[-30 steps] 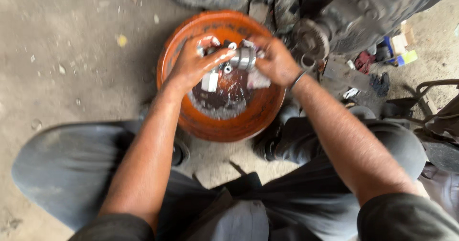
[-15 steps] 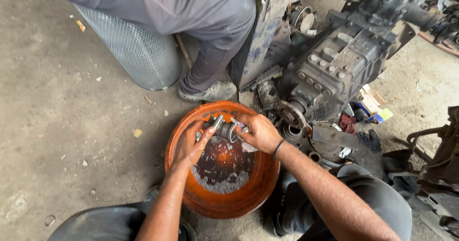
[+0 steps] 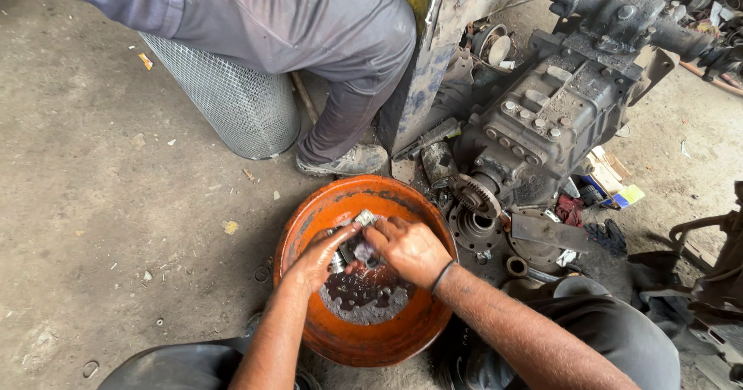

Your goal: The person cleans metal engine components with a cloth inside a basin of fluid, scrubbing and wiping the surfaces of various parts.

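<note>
Metal shaft part [image 3: 350, 239] | over orange basin [image 3: 309, 227], long axis slanting up-right | left hand [image 3: 319, 257] cupped beneath it | right hand [image 3: 408, 248] gripping it from above | gearbox [image 3: 546, 119] nearby.

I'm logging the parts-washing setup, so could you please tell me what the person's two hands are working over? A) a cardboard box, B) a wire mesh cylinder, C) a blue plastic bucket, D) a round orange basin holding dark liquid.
D: both the left hand and the right hand grip a small metal part above the round orange basin, which has dark liquid pooled in its bottom.
</note>
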